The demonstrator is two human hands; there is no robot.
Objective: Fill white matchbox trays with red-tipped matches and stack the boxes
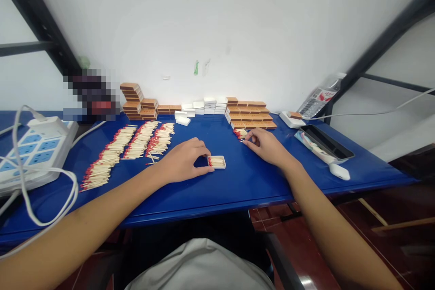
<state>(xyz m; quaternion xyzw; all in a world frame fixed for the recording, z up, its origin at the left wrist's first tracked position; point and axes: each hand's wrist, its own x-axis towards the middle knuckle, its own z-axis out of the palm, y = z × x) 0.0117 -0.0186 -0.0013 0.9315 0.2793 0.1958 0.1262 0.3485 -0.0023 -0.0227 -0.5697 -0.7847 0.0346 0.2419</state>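
Note:
In the head view, my left hand (186, 159) grips the left end of a small white matchbox tray (223, 166) between thumb and fingers. Red-tipped matches (216, 161) lie inside this tray, which rests on the blue table. My right hand (263, 145) is closed in a pinch beside a small pile of matches (239, 132). A thin match end (241, 141) shows at its fingertips, partly hidden. Three long rows of matches (112, 152) lie to the left of my left hand.
Brown matchboxes are stacked at the back left (131, 95) and back right (251, 115), with white trays (209, 106) between them. A power strip (44, 149) and cable occupy the left. A bottle (321, 95), black case (326, 140) and white earphone case (339, 171) sit right.

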